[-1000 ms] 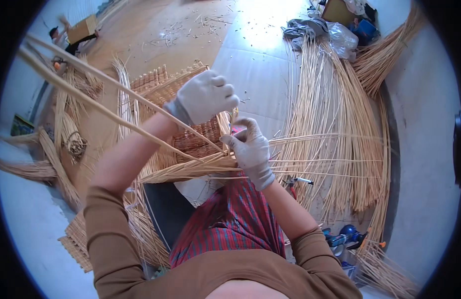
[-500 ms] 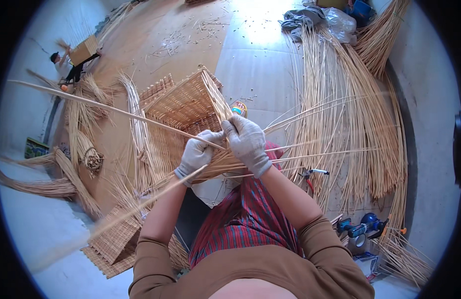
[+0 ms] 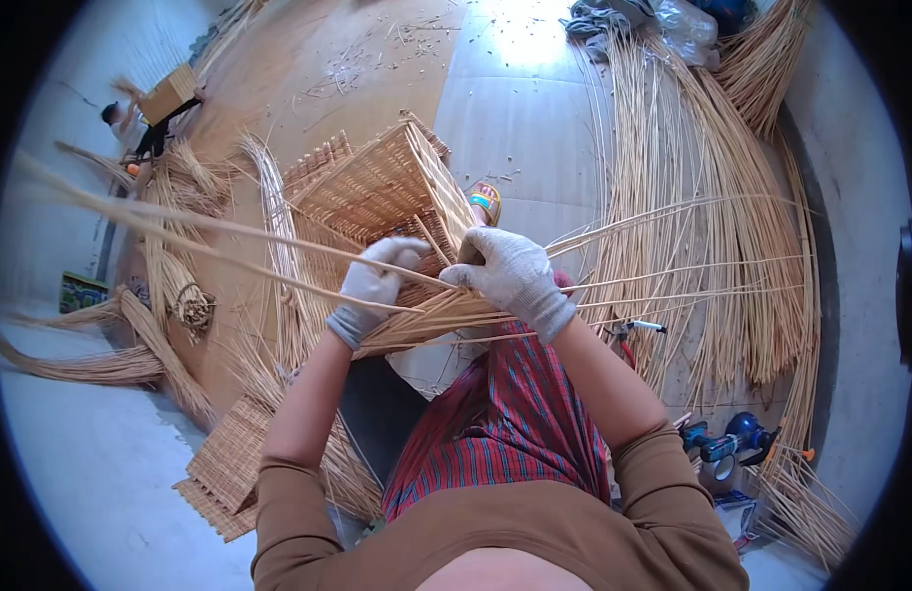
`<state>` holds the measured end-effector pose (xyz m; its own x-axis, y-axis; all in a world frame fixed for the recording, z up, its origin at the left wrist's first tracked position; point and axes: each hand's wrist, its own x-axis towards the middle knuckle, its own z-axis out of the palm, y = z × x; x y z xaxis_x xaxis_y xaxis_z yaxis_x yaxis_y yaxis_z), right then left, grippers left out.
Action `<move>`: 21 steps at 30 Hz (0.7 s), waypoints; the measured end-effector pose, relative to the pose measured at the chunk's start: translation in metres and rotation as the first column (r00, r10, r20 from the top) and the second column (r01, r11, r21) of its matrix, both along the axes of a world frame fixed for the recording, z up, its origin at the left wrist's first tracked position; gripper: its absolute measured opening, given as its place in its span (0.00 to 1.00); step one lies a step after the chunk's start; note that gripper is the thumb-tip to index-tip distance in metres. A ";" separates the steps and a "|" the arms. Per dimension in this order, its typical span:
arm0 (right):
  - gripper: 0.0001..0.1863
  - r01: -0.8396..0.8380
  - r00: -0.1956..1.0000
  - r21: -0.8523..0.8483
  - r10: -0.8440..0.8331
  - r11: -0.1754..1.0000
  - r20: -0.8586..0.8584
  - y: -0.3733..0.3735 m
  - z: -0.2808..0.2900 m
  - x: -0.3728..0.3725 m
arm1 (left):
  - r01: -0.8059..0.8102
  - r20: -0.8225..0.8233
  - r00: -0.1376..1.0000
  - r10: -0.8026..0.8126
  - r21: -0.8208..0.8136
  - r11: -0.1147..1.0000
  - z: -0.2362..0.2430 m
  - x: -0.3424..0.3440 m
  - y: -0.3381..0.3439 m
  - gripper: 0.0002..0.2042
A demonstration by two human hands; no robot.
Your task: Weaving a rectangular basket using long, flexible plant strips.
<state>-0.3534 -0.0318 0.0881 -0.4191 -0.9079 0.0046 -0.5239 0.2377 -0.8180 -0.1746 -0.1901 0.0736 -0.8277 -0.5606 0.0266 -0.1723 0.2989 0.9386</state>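
- Right gloved hand [image 3: 510, 273], at the centre, is clamped by thumb and fingers on the near rim corner of the open wicker basket [image 3: 365, 192]
- Left gloved hand [image 3: 377, 281], just left of it, has curled fingers beside long canes [image 3: 313, 292] running to the upper left; whether it grips one, I cannot tell
- Basket sits at mid-frame, its mouth toward the hands
- Printed round container [image 3: 486, 200] lies just beyond the right hand
- Loose cane strands [image 3: 747, 177] spread down the right side
- Blue power tool [image 3: 737, 438] lies lower right
- Woven panels [image 3: 227, 448] lie lower left
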 end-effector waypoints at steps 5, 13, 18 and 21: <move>0.25 -0.049 0.999 0.021 0.049 0.999 -0.002 -0.001 -0.001 -0.005 | 0.053 -0.077 0.997 -0.010 0.590 0.805 0.017 -0.021 0.015 0.13; 0.34 -0.096 0.994 0.160 0.103 0.983 -0.038 0.003 0.007 0.002 | 0.085 0.061 0.968 -0.243 0.834 0.546 0.008 -0.018 0.001 0.12; 0.33 -0.091 0.986 0.160 0.111 0.983 -0.120 0.008 0.007 0.004 | 0.141 0.167 0.911 -0.378 0.735 0.663 0.014 -0.015 0.001 0.13; 0.32 -0.094 0.990 0.080 0.102 0.992 -0.095 0.009 0.000 0.002 | 0.209 0.172 0.907 -0.385 0.610 0.764 0.008 -0.012 0.000 0.14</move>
<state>-0.3513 -0.0225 0.0885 -0.3290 -0.9439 -0.0281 -0.6247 0.2398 -0.7432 -0.1866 -0.1901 0.0814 -0.8772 -0.1234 -0.4641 -0.4379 -0.1909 0.8785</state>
